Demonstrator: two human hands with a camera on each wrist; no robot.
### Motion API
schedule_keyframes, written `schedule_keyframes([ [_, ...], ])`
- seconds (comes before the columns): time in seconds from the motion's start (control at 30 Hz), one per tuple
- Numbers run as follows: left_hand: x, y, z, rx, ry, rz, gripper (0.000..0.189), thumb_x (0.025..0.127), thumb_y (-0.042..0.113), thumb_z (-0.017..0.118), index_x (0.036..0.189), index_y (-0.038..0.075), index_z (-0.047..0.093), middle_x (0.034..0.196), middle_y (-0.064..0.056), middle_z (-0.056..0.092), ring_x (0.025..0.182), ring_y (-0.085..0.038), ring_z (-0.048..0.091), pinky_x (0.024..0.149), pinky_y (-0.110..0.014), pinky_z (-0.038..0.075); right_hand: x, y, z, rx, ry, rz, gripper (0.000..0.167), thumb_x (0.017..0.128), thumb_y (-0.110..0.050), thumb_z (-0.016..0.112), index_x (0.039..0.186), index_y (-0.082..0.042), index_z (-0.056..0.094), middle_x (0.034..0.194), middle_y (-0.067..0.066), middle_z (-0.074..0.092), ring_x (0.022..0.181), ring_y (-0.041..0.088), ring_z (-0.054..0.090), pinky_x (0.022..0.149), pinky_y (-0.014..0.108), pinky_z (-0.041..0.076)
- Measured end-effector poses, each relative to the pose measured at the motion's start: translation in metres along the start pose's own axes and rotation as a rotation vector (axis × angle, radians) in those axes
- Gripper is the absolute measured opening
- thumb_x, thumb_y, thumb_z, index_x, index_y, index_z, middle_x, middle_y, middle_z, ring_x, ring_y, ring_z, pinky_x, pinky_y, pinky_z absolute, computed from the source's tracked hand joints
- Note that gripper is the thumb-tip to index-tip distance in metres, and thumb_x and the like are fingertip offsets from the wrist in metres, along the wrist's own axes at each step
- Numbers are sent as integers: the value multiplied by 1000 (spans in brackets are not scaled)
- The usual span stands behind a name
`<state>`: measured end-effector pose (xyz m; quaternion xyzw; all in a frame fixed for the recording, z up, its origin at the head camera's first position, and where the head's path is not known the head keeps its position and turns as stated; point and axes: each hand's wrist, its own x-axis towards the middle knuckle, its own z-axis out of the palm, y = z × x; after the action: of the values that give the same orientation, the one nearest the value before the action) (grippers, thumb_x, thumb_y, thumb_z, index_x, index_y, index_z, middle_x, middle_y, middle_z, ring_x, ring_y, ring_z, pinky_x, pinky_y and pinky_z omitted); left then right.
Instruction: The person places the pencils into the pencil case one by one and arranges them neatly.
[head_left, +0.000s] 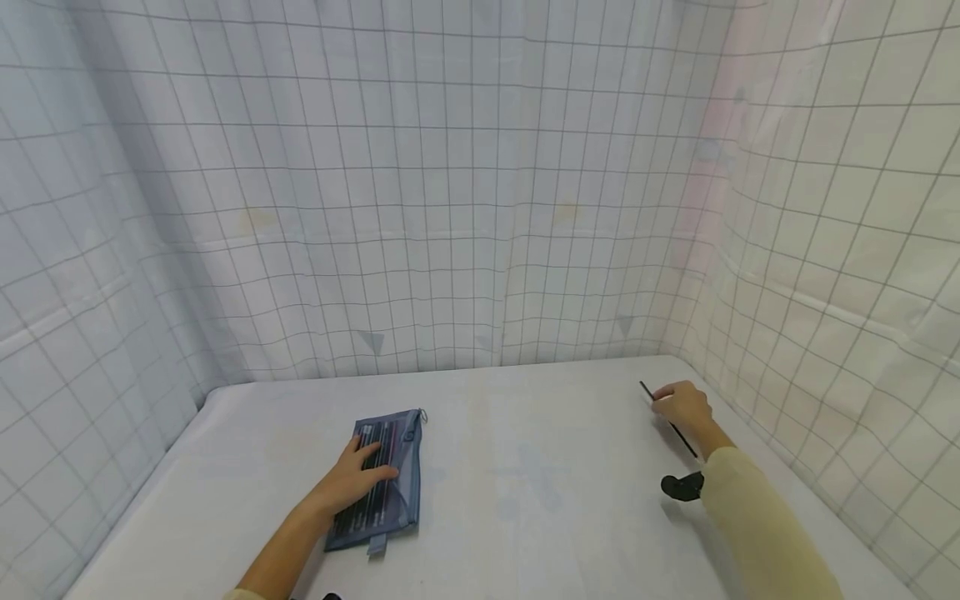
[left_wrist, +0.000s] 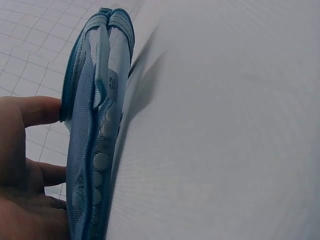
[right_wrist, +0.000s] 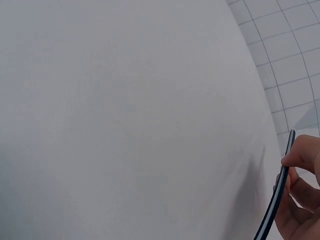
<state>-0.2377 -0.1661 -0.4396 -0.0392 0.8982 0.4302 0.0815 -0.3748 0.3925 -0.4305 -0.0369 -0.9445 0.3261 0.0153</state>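
Observation:
A blue zip pouch (head_left: 405,483) with see-through mesh lies on the left part of the table, several long dark items showing inside. My left hand (head_left: 348,486) rests on top of it with fingers spread. In the left wrist view, the fingertips touch one face of the pouch (left_wrist: 82,150), whose other face is toward the white cloth. At the far right, my right hand (head_left: 684,408) pinches a thin dark stick (head_left: 685,440) between thumb and fingers. The right wrist view shows a pale stripe along the stick (right_wrist: 272,207); its exact kind is unclear.
White cloth covers the table (head_left: 517,500). Grid-patterned curtains (head_left: 450,183) hang behind it and along both sides, the right one close to my right arm. A black camera piece (head_left: 681,487) juts from my right wrist.

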Motion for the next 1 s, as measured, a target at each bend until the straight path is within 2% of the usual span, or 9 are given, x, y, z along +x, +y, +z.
schedule_keyframes([
  [0.1,0,0,0,7,2,3,88,95,41,69,156,-9,31,162,-39,-2,144,-65,3,111,-78,10,-2,-8,-1,73,2,25,38,94,-16,65,125,6,69,123,29,65,104,42,63,86,57,49],
  [0.2,0,-1,0,5,1,8,88,95,41,69,156,-10,31,162,-39,-2,144,-65,3,111,-78,10,-1,-14,1,186,6,51,39,96,-14,64,126,9,67,118,27,67,91,31,68,77,44,56],
  [0.27,0,-1,-1,2,1,9,88,95,41,69,156,-10,31,162,-39,-2,145,-65,2,111,-78,10,1,-17,5,280,5,71,39,96,-11,64,127,12,65,112,23,70,82,22,67,70,35,59],
  [0.37,0,-1,-1,-13,-5,6,88,95,40,69,156,-10,30,163,-39,-3,145,-65,1,111,-78,9,5,-21,11,393,-4,100,38,96,-8,64,127,13,64,103,17,71,78,16,65,68,30,59],
  [0.5,0,-2,-2,-20,-11,0,87,96,39,68,156,-9,30,163,-38,-4,145,-65,1,111,-78,8,7,-30,20,489,-22,111,38,96,-5,64,129,14,62,100,14,70,77,16,65,69,29,60],
  [0.67,1,0,-2,-23,-8,3,87,95,39,69,156,-9,30,163,-37,-4,145,-64,1,111,-78,8,4,-47,32,585,-53,118,38,97,-3,64,131,14,59,114,20,65,87,20,67,74,30,60],
  [0.77,1,0,-2,-25,-11,7,87,95,40,69,157,-9,30,164,-37,-4,146,-64,0,111,-78,8,1,-58,41,625,-70,127,37,98,-1,63,131,14,59,118,20,62,91,21,67,76,30,59],
  [1.0,2,-1,-1,-29,-9,10,87,95,39,69,157,-9,31,164,-37,-4,146,-64,1,111,-78,8,-3,-78,55,677,-79,132,36,96,1,64,128,15,60,113,19,62,89,21,65,75,30,60],
])
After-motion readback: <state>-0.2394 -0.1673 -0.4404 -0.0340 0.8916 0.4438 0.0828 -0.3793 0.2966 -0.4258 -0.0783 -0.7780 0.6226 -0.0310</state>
